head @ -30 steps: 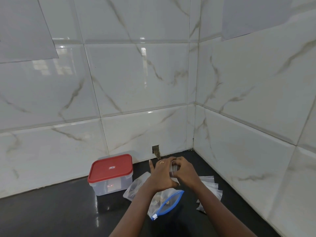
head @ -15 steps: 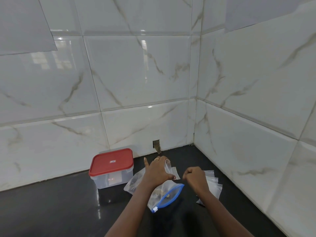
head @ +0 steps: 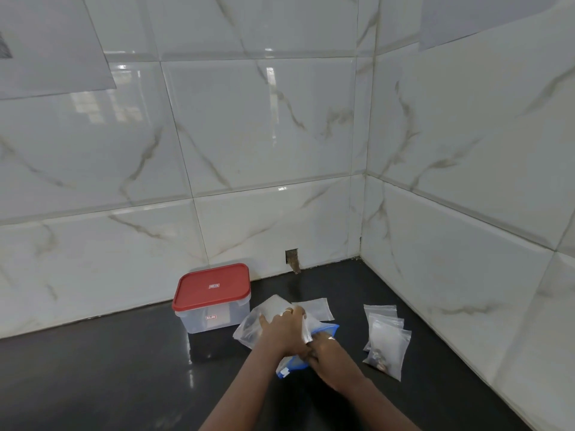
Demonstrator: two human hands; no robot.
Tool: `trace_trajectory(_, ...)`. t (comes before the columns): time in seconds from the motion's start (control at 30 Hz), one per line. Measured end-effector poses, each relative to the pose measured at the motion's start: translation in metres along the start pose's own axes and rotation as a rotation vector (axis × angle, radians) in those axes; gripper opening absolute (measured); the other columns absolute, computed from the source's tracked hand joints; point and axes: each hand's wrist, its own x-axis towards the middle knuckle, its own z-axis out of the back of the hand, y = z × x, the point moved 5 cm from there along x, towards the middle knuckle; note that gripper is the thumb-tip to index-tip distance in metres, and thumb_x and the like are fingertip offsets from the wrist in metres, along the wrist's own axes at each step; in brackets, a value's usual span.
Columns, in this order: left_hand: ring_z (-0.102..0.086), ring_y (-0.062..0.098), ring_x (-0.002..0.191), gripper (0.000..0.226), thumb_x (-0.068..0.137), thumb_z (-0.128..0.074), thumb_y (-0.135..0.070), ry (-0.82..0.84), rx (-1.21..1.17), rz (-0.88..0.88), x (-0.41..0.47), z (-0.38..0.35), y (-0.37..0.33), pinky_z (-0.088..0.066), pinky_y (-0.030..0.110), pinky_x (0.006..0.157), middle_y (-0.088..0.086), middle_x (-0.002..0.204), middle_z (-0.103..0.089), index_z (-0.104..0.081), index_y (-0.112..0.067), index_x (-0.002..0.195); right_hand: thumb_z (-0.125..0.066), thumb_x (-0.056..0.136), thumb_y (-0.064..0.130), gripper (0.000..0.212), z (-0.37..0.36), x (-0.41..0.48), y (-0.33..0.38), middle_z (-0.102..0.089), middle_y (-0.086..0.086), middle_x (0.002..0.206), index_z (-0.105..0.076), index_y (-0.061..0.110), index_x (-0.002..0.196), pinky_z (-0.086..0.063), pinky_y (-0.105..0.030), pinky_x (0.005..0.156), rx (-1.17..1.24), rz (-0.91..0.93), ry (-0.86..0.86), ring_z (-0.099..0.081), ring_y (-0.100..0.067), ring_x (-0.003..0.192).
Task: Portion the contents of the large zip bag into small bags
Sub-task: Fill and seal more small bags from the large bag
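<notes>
Left hand [head: 281,329] pinches a small bag [head: 306,329] open; right hand [head: 325,348] in the zip bag [head: 326,329], fingers hidden; scoop modestly, mouth wide

Single wide-angle head view is aimed forward and down into the wall corner [head: 362,213]; counter [head: 109,384] is seen from above, left hand [head: 281,329] and right hand [head: 325,349] framed near, low centre

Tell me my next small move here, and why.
Probably draw a portion out of the large zip bag into the small bag: the right hand is at its blue-rimmed mouth, and the left hand holds the small bag beside it.
</notes>
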Motion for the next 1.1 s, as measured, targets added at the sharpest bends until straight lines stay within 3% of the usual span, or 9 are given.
trace_trajectory(0.1,-0.046,0.021,0.122,0.066,0.074,-0.071,-0.032,-0.062,-0.034,0.035,-0.003,0.001,0.013,-0.022,0.055,0.111,0.001,0.132,-0.046,-0.037,-0.024,0.129,-0.046,0.097,0.021,0.037,-0.002,0.01,0.015,-0.049,-0.012,0.134,-0.05,0.008,0.131,-0.038,-0.032,0.105,-0.063,-0.023,0.039,-0.048,-0.025,0.124)
trace_trajectory(0.23,-0.054,0.014,0.107,0.048,0.079,-0.068,-0.03,-0.268,-0.145,0.01,-0.007,0.022,0.029,-0.045,0.032,0.097,-0.001,0.121,-0.056,-0.043,-0.026,0.119,-0.045,0.097,0.015,0.033,-0.004,0.032,0.036,-0.054,-0.016,0.128,-0.053,0.005,0.127,-0.042,-0.037,0.1,-0.122,-0.077,0.087,-0.051,-0.03,0.119)
trace_trajectory(0.5,-0.056,0.019,0.102,0.049,0.076,-0.07,-0.017,-0.628,-0.418,0.026,-0.029,0.073,0.055,-0.044,0.021,0.082,0.003,0.111,-0.058,-0.046,-0.017,0.119,-0.045,0.099,0.019,0.038,0.015,0.075,0.078,-0.048,-0.008,0.139,-0.045,0.008,0.135,-0.036,-0.031,0.108,-0.21,-0.215,0.211,-0.046,-0.022,0.129)
trace_trajectory(0.6,-0.053,0.023,0.105,0.057,0.075,-0.07,-0.028,-0.562,-0.418,0.123,-0.029,0.07,0.064,-0.044,0.029,0.082,0.003,0.113,-0.055,-0.042,-0.016,0.123,-0.042,0.096,0.01,0.025,0.029,0.084,0.084,-0.06,-0.017,0.115,-0.06,0.002,0.111,-0.044,-0.035,0.092,-0.138,-0.155,0.06,-0.056,-0.031,0.112)
trace_trajectory(0.67,-0.053,0.024,0.1,0.055,0.076,-0.07,-0.031,-0.484,-0.409,0.226,-0.027,0.062,0.071,-0.043,0.03,0.078,0.007,0.112,-0.055,-0.042,-0.014,0.12,-0.04,0.095,0.007,0.023,0.036,0.088,0.079,-0.06,-0.018,0.106,-0.061,0.0,0.101,-0.042,-0.031,0.088,-0.152,-0.19,0.077,-0.056,-0.027,0.11)
trace_trajectory(0.8,-0.054,0.024,0.086,0.041,0.076,-0.066,-0.018,-0.497,-0.49,0.27,-0.022,0.072,0.071,-0.044,0.031,0.069,0.011,0.104,-0.06,-0.047,-0.009,0.112,-0.037,0.09,0.0,0.03,0.075,0.088,0.078,-0.063,-0.013,0.103,-0.064,0.01,0.1,-0.043,-0.031,0.081,-0.081,-0.142,-0.254,-0.06,-0.025,0.108)
trace_trajectory(0.9,-0.051,0.022,0.084,0.038,0.077,-0.066,-0.016,-0.62,-0.52,0.23,-0.017,0.093,0.06,-0.038,0.028,0.066,0.007,0.098,-0.058,-0.048,-0.009,0.11,-0.037,0.089,-0.002,0.032,0.092,0.085,0.07,-0.066,-0.014,0.108,-0.065,0.004,0.103,-0.045,-0.031,0.079,-0.055,-0.217,-0.414,-0.062,-0.027,0.103)
trace_trajectory(1.1,-0.056,0.025,0.086,0.03,0.077,-0.064,-0.018,-0.553,-0.536,0.218,-0.005,0.075,0.051,-0.046,0.033,0.068,0.005,0.093,-0.058,-0.047,-0.014,0.101,-0.035,0.094,-0.002,0.034,0.073,0.076,0.051,-0.062,-0.011,0.122,-0.061,0.003,0.116,-0.045,-0.025,0.09,-0.078,-0.279,-0.312,-0.058,-0.021,0.112)
